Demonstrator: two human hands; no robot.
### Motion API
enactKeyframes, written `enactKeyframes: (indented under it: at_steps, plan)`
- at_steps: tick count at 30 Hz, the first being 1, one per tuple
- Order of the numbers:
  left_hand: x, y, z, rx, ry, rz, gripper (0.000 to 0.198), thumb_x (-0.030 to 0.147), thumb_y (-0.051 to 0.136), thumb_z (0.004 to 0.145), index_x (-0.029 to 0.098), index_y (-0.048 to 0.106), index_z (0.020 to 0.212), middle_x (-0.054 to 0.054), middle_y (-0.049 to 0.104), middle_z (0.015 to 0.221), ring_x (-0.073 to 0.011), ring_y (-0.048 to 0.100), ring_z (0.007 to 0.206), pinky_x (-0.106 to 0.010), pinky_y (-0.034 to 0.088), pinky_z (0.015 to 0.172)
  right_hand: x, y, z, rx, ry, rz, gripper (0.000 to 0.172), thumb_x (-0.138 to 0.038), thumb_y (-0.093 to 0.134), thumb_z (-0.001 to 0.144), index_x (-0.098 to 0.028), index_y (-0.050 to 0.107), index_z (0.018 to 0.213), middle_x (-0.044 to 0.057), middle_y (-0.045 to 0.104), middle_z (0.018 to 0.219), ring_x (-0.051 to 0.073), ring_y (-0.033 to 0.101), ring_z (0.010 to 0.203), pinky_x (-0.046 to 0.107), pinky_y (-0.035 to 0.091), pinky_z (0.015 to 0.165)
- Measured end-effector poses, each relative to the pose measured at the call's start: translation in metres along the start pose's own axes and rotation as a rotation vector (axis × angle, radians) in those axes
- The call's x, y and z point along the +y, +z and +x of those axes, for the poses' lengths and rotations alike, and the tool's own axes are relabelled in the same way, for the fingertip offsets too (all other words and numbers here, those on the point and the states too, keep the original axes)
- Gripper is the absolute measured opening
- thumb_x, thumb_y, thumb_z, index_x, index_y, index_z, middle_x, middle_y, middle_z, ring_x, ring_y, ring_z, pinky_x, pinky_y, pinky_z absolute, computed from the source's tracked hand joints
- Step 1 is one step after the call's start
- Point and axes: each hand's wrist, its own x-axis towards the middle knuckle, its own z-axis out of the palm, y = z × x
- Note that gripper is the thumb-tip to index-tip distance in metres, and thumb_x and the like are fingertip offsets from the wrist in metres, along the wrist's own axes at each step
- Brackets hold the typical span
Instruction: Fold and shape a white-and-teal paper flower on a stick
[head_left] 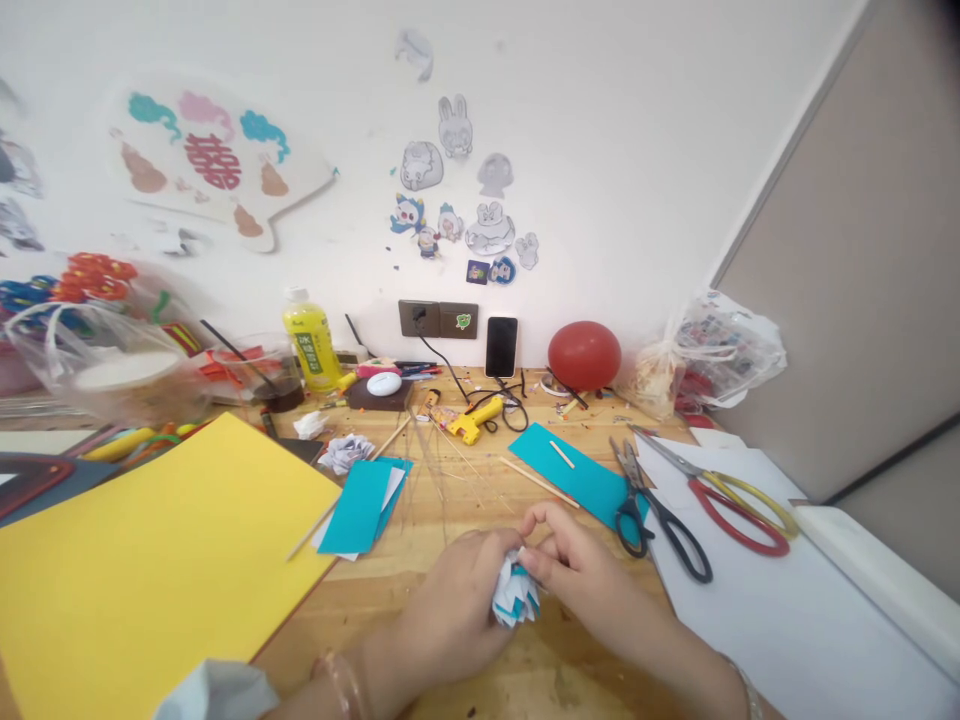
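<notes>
A white and blue paper flower (516, 592) with pointed, layered petals is held above the front of the wooden table. My left hand (457, 600) wraps round it from the left. The thumb and fingers of my right hand (574, 565) pinch its upper right edge. Part of the flower is hidden behind my left fingers. Beyond my hands, a small stack of blue and white paper pieces (360, 510) lies to the left. A blue paper strip (559, 465) with a short stick on it lies to the right.
Black-handled scissors (652, 510) and red-and-yellow-handled scissors (739, 505) lie at right, near white paper (817, 610). Yellow paper (172, 540) covers the left side. Behind are a yellow glue gun (480, 420), a phone (502, 347), a red balloon (585, 355) and a drink bottle (312, 342).
</notes>
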Motion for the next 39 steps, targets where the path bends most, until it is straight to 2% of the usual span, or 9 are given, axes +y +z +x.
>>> enactKeyframes:
  at_steps: [2, 5, 8, 11, 16, 21, 27, 33, 39]
  plan:
    - [0.0, 0.001, 0.0, 0.009, -0.053, -0.069, 0.037, 0.012, 0.051, 0.068, 0.02, 0.044, 0.103, -0.008, 0.061, 0.096, -0.0235, 0.059, 0.086, -0.034, 0.045, 0.072, 0.0, -0.004, 0.0, -0.001, -0.04, 0.071, 0.024, -0.039, 0.053, 0.081, -0.02, 0.045, 0.093, -0.006, 0.052, 0.058, 0.012, 0.051, 0.055, 0.02, 0.036, 0.049]
    - [-0.001, 0.005, -0.001, 0.041, -0.124, -0.247, 0.044, 0.005, 0.05, 0.064, 0.02, 0.041, 0.104, -0.004, 0.059, 0.09, -0.0189, 0.058, 0.081, -0.029, 0.046, 0.069, 0.002, -0.009, 0.0, 0.101, -0.082, 0.111, 0.03, -0.046, 0.05, 0.082, -0.02, 0.044, 0.096, -0.005, 0.052, 0.062, 0.012, 0.05, 0.057, 0.021, 0.035, 0.05]
    - [-0.004, 0.011, 0.0, 0.094, -0.189, -0.456, 0.056, 0.005, 0.051, 0.066, 0.021, 0.033, 0.116, -0.004, 0.055, 0.1, -0.0171, 0.056, 0.088, -0.029, 0.045, 0.076, 0.004, -0.013, 0.001, 0.201, -0.114, 0.087, 0.026, -0.045, 0.047, 0.083, -0.02, 0.046, 0.093, -0.004, 0.049, 0.064, 0.012, 0.049, 0.058, 0.022, 0.036, 0.051]
    - [-0.005, 0.012, 0.003, 0.131, -0.257, -0.621, 0.056, 0.009, 0.053, 0.068, 0.02, 0.031, 0.119, -0.007, 0.051, 0.112, -0.0182, 0.054, 0.096, -0.03, 0.044, 0.08, 0.005, -0.013, 0.003, 0.248, -0.141, 0.049, 0.021, -0.04, 0.047, 0.084, -0.02, 0.049, 0.09, -0.003, 0.049, 0.065, 0.012, 0.051, 0.06, 0.023, 0.041, 0.055]
    - [-0.002, 0.008, 0.009, 0.18, -0.299, -0.673, 0.041, 0.013, 0.063, 0.062, 0.019, 0.042, 0.097, -0.003, 0.054, 0.093, -0.0174, 0.054, 0.086, -0.029, 0.043, 0.077, 0.003, -0.007, 0.003, 0.398, -0.228, -0.099, 0.014, -0.033, 0.051, 0.081, -0.019, 0.055, 0.082, 0.002, 0.059, 0.079, 0.016, 0.058, 0.076, 0.027, 0.047, 0.068]
    - [-0.003, 0.009, 0.009, 0.252, -0.295, -0.709, 0.044, 0.013, 0.066, 0.058, 0.021, 0.038, 0.091, 0.003, 0.049, 0.082, -0.0123, 0.052, 0.071, -0.023, 0.043, 0.063, 0.0, 0.002, 0.0, 0.354, -0.293, -0.256, 0.009, -0.021, 0.05, 0.078, -0.019, 0.058, 0.078, 0.001, 0.061, 0.072, 0.015, 0.057, 0.066, 0.025, 0.045, 0.058]
    - [-0.003, 0.01, 0.008, 0.192, -0.228, -0.711, 0.045, 0.011, 0.065, 0.058, 0.019, 0.043, 0.097, -0.002, 0.054, 0.09, -0.017, 0.056, 0.084, -0.027, 0.045, 0.073, 0.0, 0.005, 0.0, 0.317, -0.334, -0.355, 0.009, -0.019, 0.052, 0.078, -0.018, 0.059, 0.073, 0.001, 0.06, 0.067, 0.014, 0.055, 0.062, 0.024, 0.041, 0.055]
    - [-0.004, 0.012, 0.007, 0.15, -0.168, -0.607, 0.041, 0.008, 0.062, 0.06, 0.018, 0.045, 0.096, -0.001, 0.056, 0.086, -0.0157, 0.057, 0.077, -0.025, 0.046, 0.067, 0.002, 0.002, 0.001, 0.256, -0.369, -0.374, 0.004, -0.019, 0.058, 0.076, -0.018, 0.059, 0.073, 0.001, 0.063, 0.069, 0.015, 0.057, 0.065, 0.025, 0.04, 0.058]
    - [-0.002, 0.011, 0.006, 0.157, -0.132, -0.517, 0.034, 0.01, 0.06, 0.064, 0.019, 0.047, 0.094, 0.0, 0.057, 0.084, -0.0136, 0.056, 0.074, -0.023, 0.046, 0.065, 0.005, 0.002, 0.001, 0.26, -0.372, -0.435, 0.007, -0.021, 0.064, 0.074, -0.017, 0.059, 0.07, 0.001, 0.062, 0.067, 0.015, 0.056, 0.063, 0.024, 0.038, 0.055]
